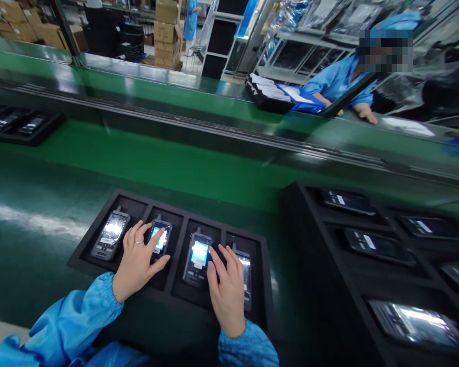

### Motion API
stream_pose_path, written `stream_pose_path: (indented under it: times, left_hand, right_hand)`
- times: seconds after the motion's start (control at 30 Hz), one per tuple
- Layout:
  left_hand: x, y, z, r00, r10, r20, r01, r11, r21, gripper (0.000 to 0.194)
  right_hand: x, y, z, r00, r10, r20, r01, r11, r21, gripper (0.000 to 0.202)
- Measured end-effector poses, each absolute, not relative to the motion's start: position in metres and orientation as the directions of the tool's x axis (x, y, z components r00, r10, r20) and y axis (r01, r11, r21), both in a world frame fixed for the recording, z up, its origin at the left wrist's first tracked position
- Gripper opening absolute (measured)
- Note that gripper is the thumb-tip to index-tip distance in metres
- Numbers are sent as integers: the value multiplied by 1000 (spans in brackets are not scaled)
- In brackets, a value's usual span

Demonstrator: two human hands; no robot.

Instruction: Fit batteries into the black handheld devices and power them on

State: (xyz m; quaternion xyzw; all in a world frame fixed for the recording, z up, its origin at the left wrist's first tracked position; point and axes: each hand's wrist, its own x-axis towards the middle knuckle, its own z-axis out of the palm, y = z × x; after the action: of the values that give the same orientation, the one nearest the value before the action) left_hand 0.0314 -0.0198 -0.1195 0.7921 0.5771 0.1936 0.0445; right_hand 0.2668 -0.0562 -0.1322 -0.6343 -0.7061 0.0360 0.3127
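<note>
A black foam tray point(172, 270) with several compartments lies on the green work surface in front of me, a handheld radio with a screen in each. My left hand point(139, 257), fingers spread, is over the second radio point(161, 239), its index finger at the lit screen. Over the third radio point(198, 255), also lit, my right hand point(227, 285) has its index finger by the screen's right edge. The leftmost radio point(111, 234) has a bright glare on its screen. My right hand partly covers the rightmost radio point(247, 275). Neither hand grips anything.
On the right stands a taller stack of black trays point(329, 285) with more devices. Another tray point(34, 135) lies far left. Beyond the raised green ledge point(168, 84), a person in blue point(340, 79) works beside a black box point(268, 94). Cardboard boxes point(167, 33) stand behind.
</note>
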Motion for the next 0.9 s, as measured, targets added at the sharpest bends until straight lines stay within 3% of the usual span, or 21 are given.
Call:
stream_pose_path:
  times: [0.3, 0.57, 0.9]
  left_hand:
    - [28, -22, -120, 260, 920, 292, 871, -354, 341, 40]
    - [19, -29, -122, 195, 895, 400, 840, -363, 403, 18]
    - [24, -30, -120, 274, 882, 384, 843, -412, 347, 26]
  right_hand:
    - [267, -57, -129, -20, 885, 466, 872, 243, -424, 21]
    - [264, -60, -126, -67, 884, 462, 863, 284, -419, 19]
    - [264, -60, -129, -65, 879, 472, 856, 292, -427, 21]
